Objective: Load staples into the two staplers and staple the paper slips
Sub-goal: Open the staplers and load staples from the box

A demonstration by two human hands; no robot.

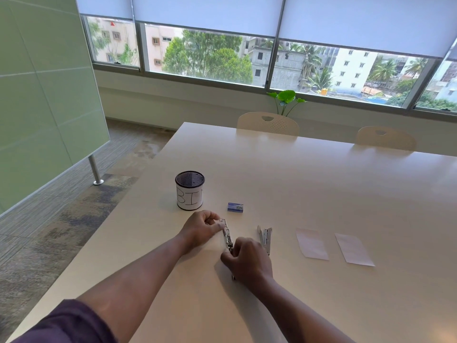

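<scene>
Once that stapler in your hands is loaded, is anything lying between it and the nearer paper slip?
Yes: the second stapler lies on the table between the held stapler and the nearer paper slip. Beyond it, only bare tabletop shows.

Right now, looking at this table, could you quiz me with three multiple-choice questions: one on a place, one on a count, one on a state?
1. Where is the small blue staple box?
A. right of the mesh cup labelled BIN
B. inside it
C. on a chair

2. How many white paper slips lie on the pale table?
A. one
B. two
C. four

3. The silver stapler under the hands is:
A. untouched
B. held by both hands
C. in the cup

Answers: A, box sits beside the cup; B, two slips at right; B, left hand and right hand both grip it.
</scene>
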